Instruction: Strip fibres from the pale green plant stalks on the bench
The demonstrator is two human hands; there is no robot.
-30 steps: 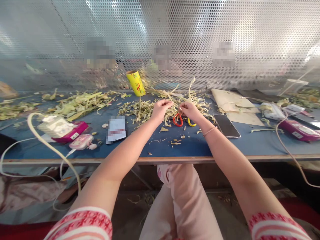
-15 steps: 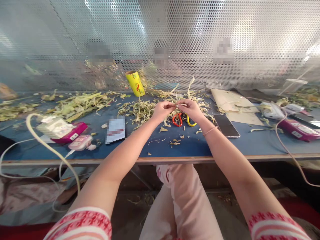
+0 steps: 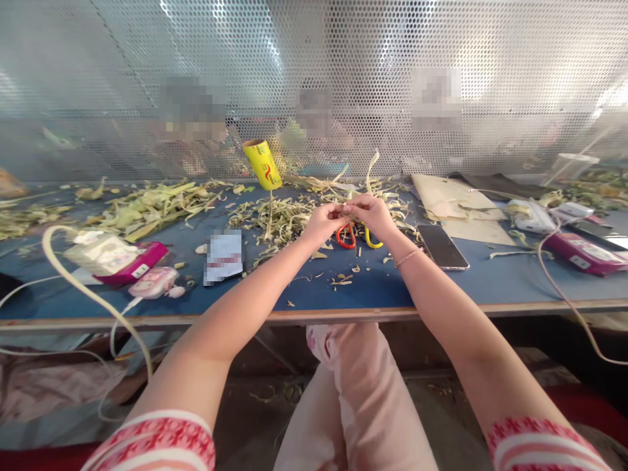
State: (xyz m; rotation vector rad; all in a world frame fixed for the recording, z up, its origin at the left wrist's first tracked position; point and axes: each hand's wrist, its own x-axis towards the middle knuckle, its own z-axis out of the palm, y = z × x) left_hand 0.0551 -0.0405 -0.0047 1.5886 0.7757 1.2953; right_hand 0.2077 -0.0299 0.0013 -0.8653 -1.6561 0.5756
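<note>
Fingertip to fingertip, a bare left hand and right hand meet at the centre of the clock; each thumb presses against its forefinger, seemingly pinching a plant strip – the fingers cover too much to be certain. A red loop-shaped handle lies at 6 o'clock, a yellow loop-shaped handle nearer 5; a loose pile of curled, pale-green plant strips spreads from 9 o'clock round to 2, partly beneath the hands. The strips look light and dry, some likely brittle at the curled ends, the broader ones more pliable; a finger-and-thumb hold near one end, without a hard tug, should suit them best.

Across the blue-topped table, pale scraps litter the space at 6 o'clock; a rounded pink-and-white gadget sits at 8; a dark, flat phone lies at 4, and tan paper sheets overlap towards 3; a heap of broad, yellow-green leaves lies at 9. A yellow printed tube leans at 10; behind everything, at 12, stands a grey perforated metal panel – the shapes on it too blurred to read.
</note>
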